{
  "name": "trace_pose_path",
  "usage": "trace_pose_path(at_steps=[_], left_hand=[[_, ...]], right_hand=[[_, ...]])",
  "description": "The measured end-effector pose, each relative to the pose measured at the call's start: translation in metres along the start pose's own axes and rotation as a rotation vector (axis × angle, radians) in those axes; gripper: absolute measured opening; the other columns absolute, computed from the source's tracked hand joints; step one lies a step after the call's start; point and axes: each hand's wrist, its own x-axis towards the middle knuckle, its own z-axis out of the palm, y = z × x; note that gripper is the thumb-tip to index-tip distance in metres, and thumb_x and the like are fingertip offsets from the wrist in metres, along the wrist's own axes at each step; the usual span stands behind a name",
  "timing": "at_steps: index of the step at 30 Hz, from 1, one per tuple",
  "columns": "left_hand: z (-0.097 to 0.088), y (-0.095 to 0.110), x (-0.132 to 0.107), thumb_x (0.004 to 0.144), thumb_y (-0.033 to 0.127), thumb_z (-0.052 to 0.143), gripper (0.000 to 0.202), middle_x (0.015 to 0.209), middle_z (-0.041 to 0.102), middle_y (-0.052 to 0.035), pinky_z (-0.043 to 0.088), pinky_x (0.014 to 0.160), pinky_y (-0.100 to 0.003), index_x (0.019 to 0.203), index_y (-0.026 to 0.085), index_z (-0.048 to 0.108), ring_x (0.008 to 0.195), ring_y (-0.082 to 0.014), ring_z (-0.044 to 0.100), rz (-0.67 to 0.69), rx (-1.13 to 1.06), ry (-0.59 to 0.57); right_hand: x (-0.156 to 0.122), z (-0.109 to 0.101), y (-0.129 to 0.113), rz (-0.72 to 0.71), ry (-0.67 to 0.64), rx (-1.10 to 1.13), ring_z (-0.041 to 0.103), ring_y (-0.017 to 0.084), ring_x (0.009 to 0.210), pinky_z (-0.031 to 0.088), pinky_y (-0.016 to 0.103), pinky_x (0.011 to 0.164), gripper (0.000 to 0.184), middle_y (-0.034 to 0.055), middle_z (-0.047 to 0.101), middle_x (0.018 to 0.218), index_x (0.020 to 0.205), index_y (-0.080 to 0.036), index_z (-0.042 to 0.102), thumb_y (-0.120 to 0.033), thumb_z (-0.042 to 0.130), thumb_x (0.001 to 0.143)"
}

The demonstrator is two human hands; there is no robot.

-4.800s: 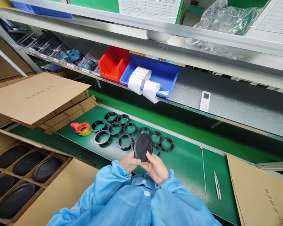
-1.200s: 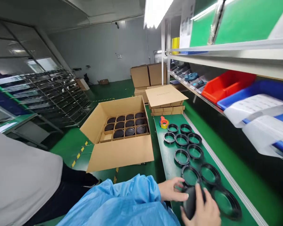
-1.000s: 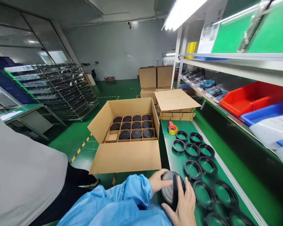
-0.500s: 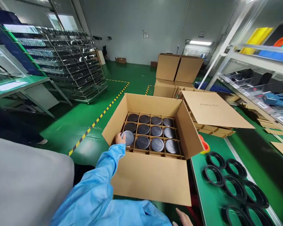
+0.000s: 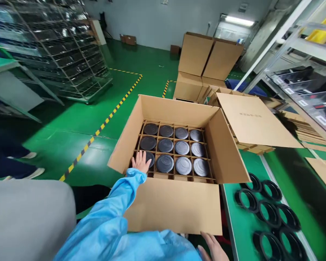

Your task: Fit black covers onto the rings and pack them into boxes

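Observation:
In front of me stands an open cardboard box (image 5: 176,206), its near flap folded down towards me. Cardboard dividers split it into cells, each with a round dark lid-like disc (image 5: 164,163) showing on top. My left hand (image 5: 141,162), fingers spread, lies flat over the disc (image 5: 150,158) in the near left cell and partly covers it. At the lower edge of the view my right hand (image 5: 213,248) is beside the corner of the near flap, its fingers stretched out and holding nothing.
Several black rings (image 5: 268,214) lie on a green bench (image 5: 236,221) at right. A flat cardboard sheet (image 5: 255,119) rests on stacked dividers. Shelving (image 5: 301,94) rises at far right. A wire rack (image 5: 57,54) and a person's legs (image 5: 11,156) are at left; a grey chair back (image 5: 29,221) is near.
My left hand has gone from gripping the near left disc's edge to lying flat on it; that disc sits lower. My right hand has come further into view. The camera has tilted down.

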Motion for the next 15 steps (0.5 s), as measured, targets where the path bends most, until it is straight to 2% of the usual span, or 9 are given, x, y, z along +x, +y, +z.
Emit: trace_pose_path(at_steps=[2, 4, 6, 9, 11, 13, 15], left_hand=[[0.000, 0.001, 0.002, 0.095, 0.041, 0.043, 0.069, 0.164, 0.018, -0.0207, -0.006, 0.121, -0.056, 0.154, 0.007, 0.031, 0.153, -0.0316, 0.007, -0.007, 0.035, -0.016], [0.000, 0.001, 0.006, 0.096, 0.044, 0.037, 0.070, 0.164, 0.018, -0.0213, -0.002, 0.120, -0.059, 0.154, 0.005, 0.029, 0.153, -0.0324, 0.007, 0.001, 0.110, -0.002], [0.001, 0.001, 0.012, 0.096, 0.048, 0.031, 0.072, 0.163, 0.019, -0.0211, 0.003, 0.120, -0.060, 0.154, 0.005, 0.029, 0.152, -0.0328, 0.011, 0.031, 0.198, 0.018], [-0.002, 0.004, 0.016, 0.095, 0.054, 0.022, 0.076, 0.163, 0.021, -0.0205, 0.012, 0.119, -0.062, 0.153, 0.006, 0.030, 0.152, -0.0333, 0.015, 0.031, 0.273, -0.009], [-0.004, 0.006, 0.015, 0.094, 0.059, 0.016, 0.080, 0.163, 0.021, -0.0187, 0.016, 0.118, -0.062, 0.152, 0.007, 0.032, 0.151, -0.0335, 0.019, 0.009, 0.296, -0.010], [-0.007, 0.006, 0.011, 0.092, 0.062, 0.011, 0.081, 0.164, 0.017, -0.0131, 0.020, 0.118, -0.061, 0.153, 0.013, 0.031, 0.150, -0.0323, 0.023, -0.001, 0.300, 0.084], [-0.008, 0.004, 0.004, 0.090, 0.064, 0.010, 0.080, 0.163, 0.019, -0.0041, 0.023, 0.118, -0.059, 0.158, 0.021, 0.019, 0.150, -0.0296, 0.023, 0.001, 0.293, 0.171]], right_hand=[[-0.001, -0.020, -0.011, 0.011, 0.001, 0.032, 0.065, 0.026, 0.118, 0.052, 0.034, 0.101, 0.054, 0.0131, 0.067, 0.129, 0.129, -0.019, 0.066, -0.046, 0.051, 0.085], [0.002, -0.051, -0.014, 0.043, 0.043, 0.059, 0.067, 0.026, 0.111, 0.052, 0.036, 0.099, 0.052, 0.0131, 0.069, 0.124, 0.126, -0.018, 0.067, -0.046, 0.050, 0.085], [0.010, -0.092, -0.006, 0.100, 0.123, 0.069, 0.070, 0.027, 0.099, 0.053, 0.039, 0.092, 0.047, 0.0129, 0.073, 0.111, 0.113, -0.017, 0.072, -0.049, 0.048, 0.086], [0.033, -0.165, 0.017, 0.180, 0.377, 0.162, 0.067, 0.026, 0.083, 0.052, 0.041, 0.084, 0.046, 0.0107, 0.073, 0.087, 0.085, -0.018, 0.073, -0.059, 0.052, 0.082], [0.061, -0.214, 0.031, 0.192, 0.526, 0.385, 0.063, 0.023, 0.072, 0.053, 0.039, 0.077, 0.050, 0.0079, 0.069, 0.073, 0.074, -0.017, 0.069, -0.066, 0.063, 0.072], [0.102, -0.262, 0.042, 0.173, 0.610, 0.604, 0.061, 0.020, 0.065, 0.054, 0.036, 0.070, 0.058, 0.0059, 0.066, 0.065, 0.072, -0.016, 0.067, -0.073, 0.069, 0.064], [0.153, -0.306, 0.048, 0.142, 0.672, 0.708, 0.062, 0.019, 0.064, 0.055, 0.035, 0.067, 0.064, 0.0073, 0.066, 0.067, 0.075, -0.015, 0.064, -0.078, 0.064, 0.066]])
